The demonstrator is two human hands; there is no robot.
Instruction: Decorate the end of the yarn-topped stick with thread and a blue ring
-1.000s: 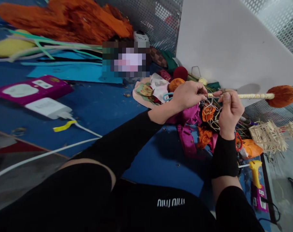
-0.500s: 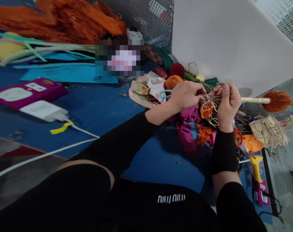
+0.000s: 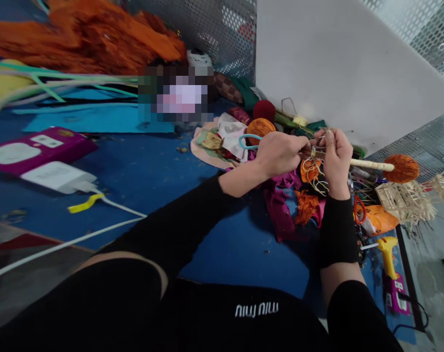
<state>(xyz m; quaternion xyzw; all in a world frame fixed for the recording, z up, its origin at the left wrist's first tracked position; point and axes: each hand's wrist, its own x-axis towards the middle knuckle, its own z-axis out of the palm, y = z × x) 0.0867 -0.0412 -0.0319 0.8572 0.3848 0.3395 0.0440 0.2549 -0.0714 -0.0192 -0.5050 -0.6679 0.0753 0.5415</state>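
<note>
My left hand (image 3: 282, 152) is closed, its fingertips pinched around the near end of a stick. This cream-wrapped stick (image 3: 371, 165) runs behind my right hand and ends in a fuzzy orange ball (image 3: 401, 168). My right hand (image 3: 337, 159) is closed too, with thumb and forefinger pinching thin thread above the stick. Loose pale thread (image 3: 320, 185) dangles in loops between and below the hands. A light-blue loop (image 3: 248, 142), like a scissors handle, sticks out behind my left hand; whether that hand holds it I cannot tell.
Under the hands lie magenta cloth (image 3: 278, 215) and an orange ball (image 3: 261, 129). On the right are a wooden stick model (image 3: 401, 200) and a yellow glue gun (image 3: 388, 254). A purple power strip (image 3: 66, 142) with a white adapter (image 3: 58, 176) is at left; a white board (image 3: 317, 58) stands behind.
The stick's orange ball has shifted left and slightly down, and the stick tilts more downward to the right. Both hands have drawn slightly closer together, still pinching. The whole view has shifted slightly.
</note>
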